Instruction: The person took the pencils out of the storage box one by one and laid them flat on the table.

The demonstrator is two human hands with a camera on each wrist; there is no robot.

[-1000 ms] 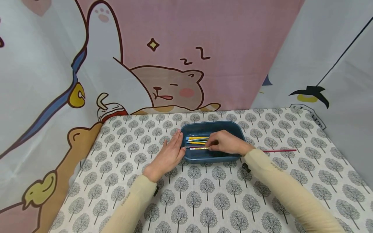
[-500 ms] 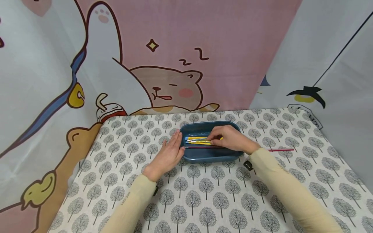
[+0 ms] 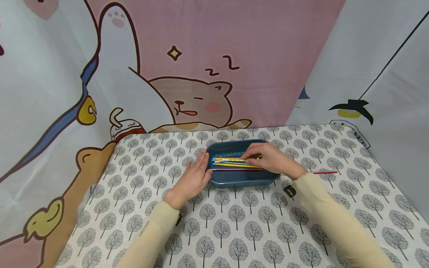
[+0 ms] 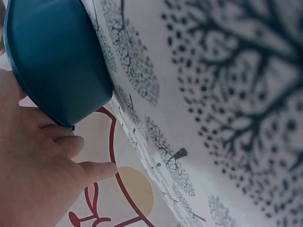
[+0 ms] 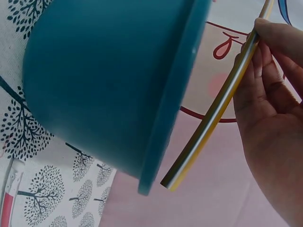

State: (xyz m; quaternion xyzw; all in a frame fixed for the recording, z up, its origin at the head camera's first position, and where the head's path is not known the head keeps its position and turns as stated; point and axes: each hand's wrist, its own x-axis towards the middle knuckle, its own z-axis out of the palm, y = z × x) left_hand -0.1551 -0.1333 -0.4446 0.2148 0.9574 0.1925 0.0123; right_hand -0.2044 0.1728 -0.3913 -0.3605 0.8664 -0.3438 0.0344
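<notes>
A dark blue plastic bin (image 3: 248,183) stands on the cloth, holding several thin pencils (image 3: 219,164), mostly yellow with some blue and green. Apart from that bunch, a dark purple pencil (image 3: 228,170) lies nearer the front wall. My right hand (image 3: 273,159) reaches over the bin and pinches a yellow pencil between thumb and fingers. In the right wrist view that yellow pencil (image 5: 213,116) slants past the rim, its flat end free. My left hand (image 3: 191,179) rests with extended fingers against the bin's left end; the left wrist view shows them along the rim (image 4: 35,101).
A red pencil (image 3: 325,172) lies on the tree-patterned tablecloth (image 3: 248,223) right of the bin, partly hidden by my right arm. A cartoon-printed curtain (image 3: 264,74) hangs behind the table.
My right hand has carried the yellow pencil from the bin's front side back to the bunch, moving slightly right. The left hand has stayed at the bin's left end.
</notes>
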